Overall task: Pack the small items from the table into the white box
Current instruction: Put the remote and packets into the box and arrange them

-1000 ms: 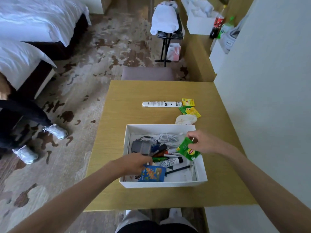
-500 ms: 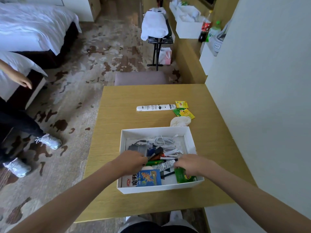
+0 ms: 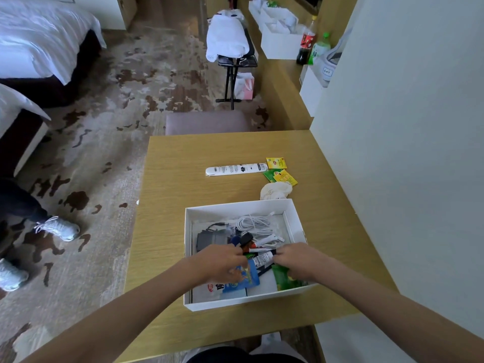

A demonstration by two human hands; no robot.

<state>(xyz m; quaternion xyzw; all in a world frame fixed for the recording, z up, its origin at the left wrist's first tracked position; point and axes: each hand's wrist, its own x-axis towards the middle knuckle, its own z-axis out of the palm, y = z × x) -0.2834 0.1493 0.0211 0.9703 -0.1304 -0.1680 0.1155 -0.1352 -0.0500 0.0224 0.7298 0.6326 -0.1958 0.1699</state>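
Observation:
The white box (image 3: 295,221) sits on the near half of the wooden table (image 3: 183,195). Inside it lie a white cable (image 3: 252,222), a grey pouch (image 3: 210,239), pens, a white tube (image 3: 263,259), a blue packet (image 3: 247,277) and a green tea packet (image 3: 284,280). Both hands are inside the box. My left hand (image 3: 220,263) curls its fingers over the blue packet. My right hand (image 3: 298,260) covers the top of the green tea packet in the near right corner, its fingertips by the tube. A white remote (image 3: 235,169), yellow and green tea packets (image 3: 281,176) and a crumpled white item (image 3: 275,191) lie beyond the box.
A wall (image 3: 406,153) runs along the table's right edge. A padded stool (image 3: 207,121) stands at the far edge. On the carpet to the left are another person's legs and white shoes (image 3: 59,227). Beds stand at the far left.
My right hand carried the green tea packet from above the box's right side down into its near right corner. The blue packet has tilted under my left hand.

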